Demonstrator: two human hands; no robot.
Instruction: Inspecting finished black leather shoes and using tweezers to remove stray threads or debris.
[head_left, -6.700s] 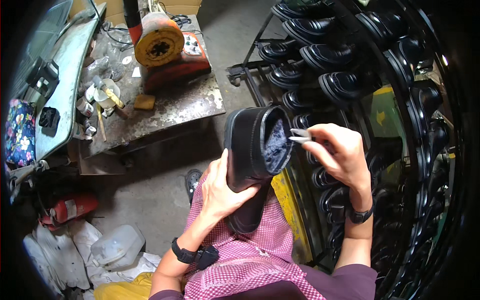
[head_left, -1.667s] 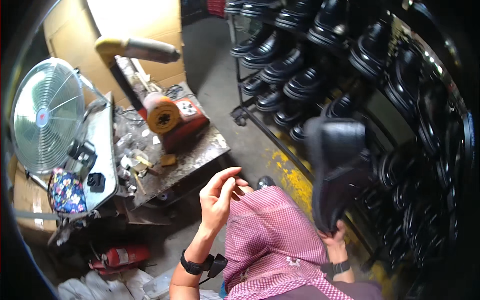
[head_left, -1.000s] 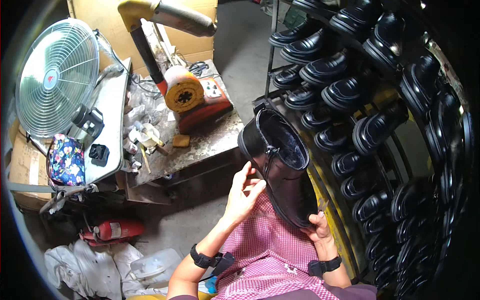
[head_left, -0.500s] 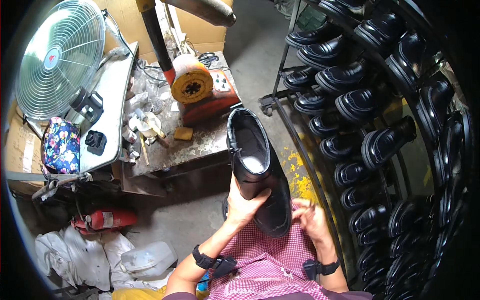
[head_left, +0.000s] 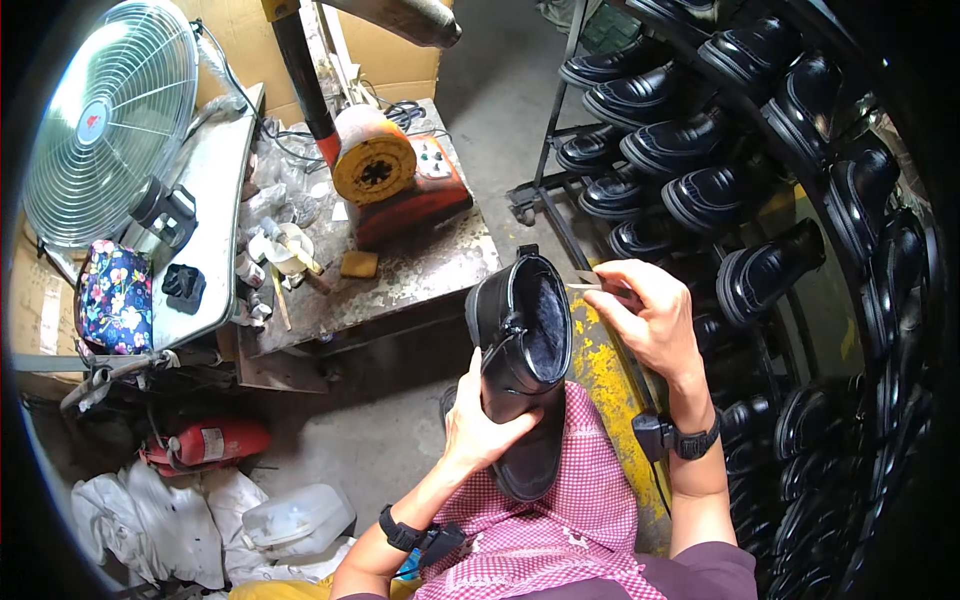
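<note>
On your far left stand one round wire-guarded fan [head_left: 112,120] and one flowered fabric pouch [head_left: 113,300], with one red fire extinguisher [head_left: 207,442] on the floor below. Next comes one scuffed metal workbench [head_left: 420,270] carrying one orange-and-red machine [head_left: 385,180]. Your left hand [head_left: 480,425] wraps its fingers closed around the one black leather boot [head_left: 520,365], held upright over your checked apron, opening tilted up. Your right hand [head_left: 650,320] pinches one thin pale tool [head_left: 590,283] just at the boot's rim. On your right, one black metal rack [head_left: 560,130] holds well over ten black shoes [head_left: 690,140].
</note>
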